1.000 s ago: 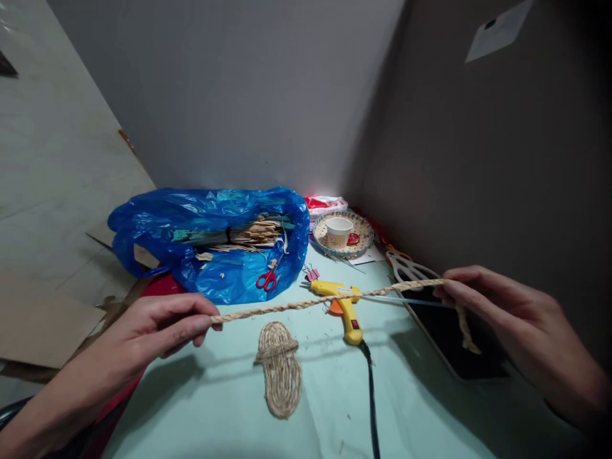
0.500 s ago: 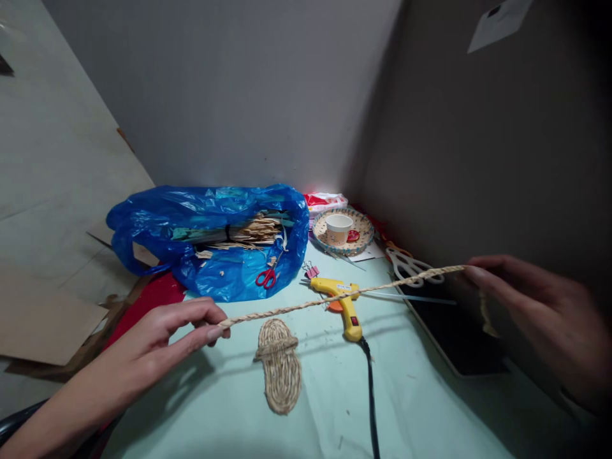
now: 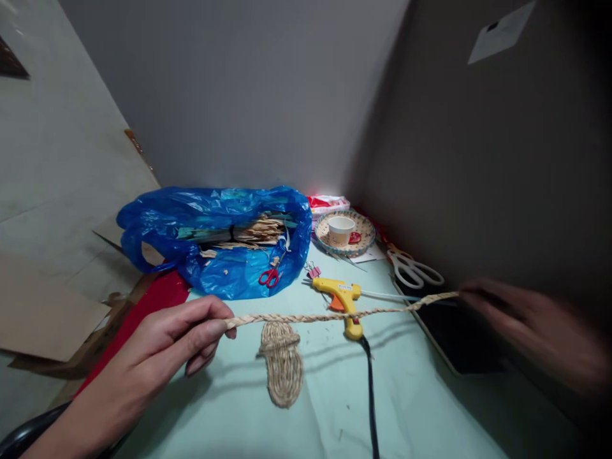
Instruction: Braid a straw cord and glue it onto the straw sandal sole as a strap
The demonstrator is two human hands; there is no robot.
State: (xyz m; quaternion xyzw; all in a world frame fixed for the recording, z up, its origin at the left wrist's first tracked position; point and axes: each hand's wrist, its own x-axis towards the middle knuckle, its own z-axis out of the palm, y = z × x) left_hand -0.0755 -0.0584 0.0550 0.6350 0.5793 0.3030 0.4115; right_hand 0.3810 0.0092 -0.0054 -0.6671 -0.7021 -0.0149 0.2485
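A twisted straw cord (image 3: 306,317) is stretched across the view above the table. My left hand (image 3: 191,338) pinches its left end between thumb and fingers. At the other end my right hand (image 3: 530,331), blurred by motion, grips the cord near its fingertips. Below the cord lies a small slipper-shaped piece of coiled straw cord (image 3: 284,376) with a band across it. A yellow glue gun (image 3: 352,326) rests on its side behind the cord, a clear glue stick protruding from its back and a black cable running toward me.
A blue plastic bag (image 3: 229,274) holding dry straw stands at the back left, with red-handled scissors (image 3: 269,276) on it. White-handled scissors (image 3: 414,271) lie near a dark tablet-like slab (image 3: 459,338). Behind are a woven tray (image 3: 368,236) with a paper cup (image 3: 340,231) and a pink binder clip (image 3: 313,271).
My right hand has moved down and slightly left, so the cord now runs closer to level. Its loose tail beyond the right hand no longer shows. My left hand stays nearly in place.
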